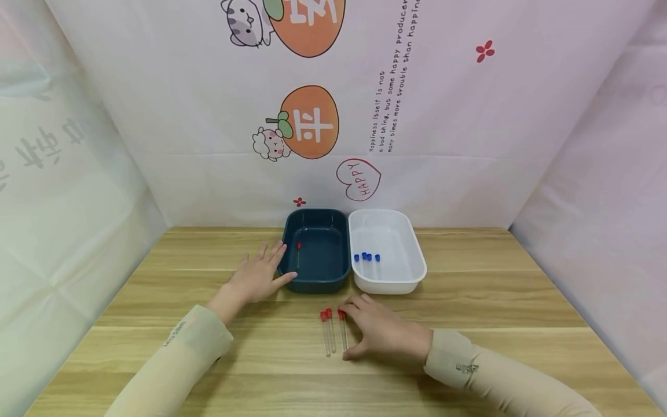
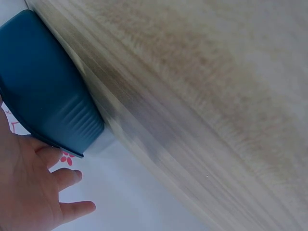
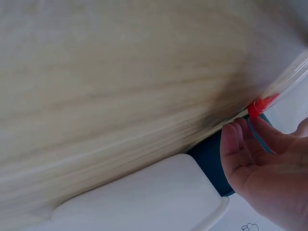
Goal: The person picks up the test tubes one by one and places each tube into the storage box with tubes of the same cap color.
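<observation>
The left hand (image 1: 255,278) (image 2: 33,187) rests with spread fingers against the left side of the dark blue tray (image 1: 319,284) (image 2: 43,77). One red-capped tube (image 1: 299,246) lies inside that tray. In front of the trays, the right hand (image 1: 385,327) (image 3: 269,168) pinches a clear tube with a red cap (image 1: 341,314) (image 3: 256,108) end to end, fingertip at the cap and thumb at the bottom. Two more red-capped tubes (image 1: 323,316) (image 1: 329,313) lie side by side on the table just left of it.
A white tray (image 1: 388,287) (image 3: 144,197) touches the right side of the dark blue one and holds several tubes with blue caps (image 1: 369,258). Both stand at the back of the wooden table (image 1: 469,289), before a printed white cloth (image 1: 443,174). Cloth hangs at both sides too.
</observation>
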A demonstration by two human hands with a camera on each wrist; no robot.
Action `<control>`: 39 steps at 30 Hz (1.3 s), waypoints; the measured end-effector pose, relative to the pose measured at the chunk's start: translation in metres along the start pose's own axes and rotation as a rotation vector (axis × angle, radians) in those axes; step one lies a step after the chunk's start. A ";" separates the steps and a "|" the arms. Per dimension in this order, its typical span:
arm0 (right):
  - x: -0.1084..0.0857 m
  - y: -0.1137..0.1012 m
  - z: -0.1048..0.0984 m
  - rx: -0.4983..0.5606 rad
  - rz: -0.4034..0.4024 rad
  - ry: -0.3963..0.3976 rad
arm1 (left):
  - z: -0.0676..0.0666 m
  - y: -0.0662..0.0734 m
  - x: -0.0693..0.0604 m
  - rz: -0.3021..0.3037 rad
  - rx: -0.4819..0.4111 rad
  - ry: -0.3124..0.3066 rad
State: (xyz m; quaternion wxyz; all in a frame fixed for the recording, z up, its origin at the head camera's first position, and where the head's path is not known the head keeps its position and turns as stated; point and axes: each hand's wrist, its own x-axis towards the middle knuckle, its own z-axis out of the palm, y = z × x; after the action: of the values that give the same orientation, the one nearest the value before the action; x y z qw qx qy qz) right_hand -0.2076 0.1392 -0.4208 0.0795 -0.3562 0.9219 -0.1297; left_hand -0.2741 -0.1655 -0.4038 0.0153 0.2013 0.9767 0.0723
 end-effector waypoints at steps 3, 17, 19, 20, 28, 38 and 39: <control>0.000 -0.001 -0.001 0.001 -0.010 0.008 | -0.001 0.000 0.000 -0.002 0.003 -0.001; -0.002 0.004 -0.014 -0.019 -0.033 0.043 | -0.002 0.001 0.000 -0.001 0.004 -0.002; -0.003 0.003 -0.018 -0.025 -0.036 0.044 | -0.002 0.001 0.000 -0.002 0.003 -0.004; -0.003 0.003 -0.021 -0.020 -0.036 0.043 | -0.002 0.001 0.000 -0.001 0.001 -0.002; -0.005 -0.002 -0.036 -0.013 -0.045 0.061 | -0.002 0.000 0.000 0.000 -0.010 0.004; -0.006 -0.004 -0.054 -0.027 -0.076 0.127 | -0.002 0.001 0.000 0.001 0.000 -0.002; -0.006 -0.004 -0.056 -0.027 -0.079 0.138 | -0.002 0.001 0.000 0.001 0.001 -0.004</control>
State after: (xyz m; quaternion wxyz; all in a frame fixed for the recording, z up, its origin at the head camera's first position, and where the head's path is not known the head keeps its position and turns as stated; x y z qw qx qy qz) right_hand -0.2142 0.1509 -0.3657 0.0058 -0.3837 0.9120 -0.1447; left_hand -0.2743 -0.1648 -0.4018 0.0169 0.2018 0.9767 0.0716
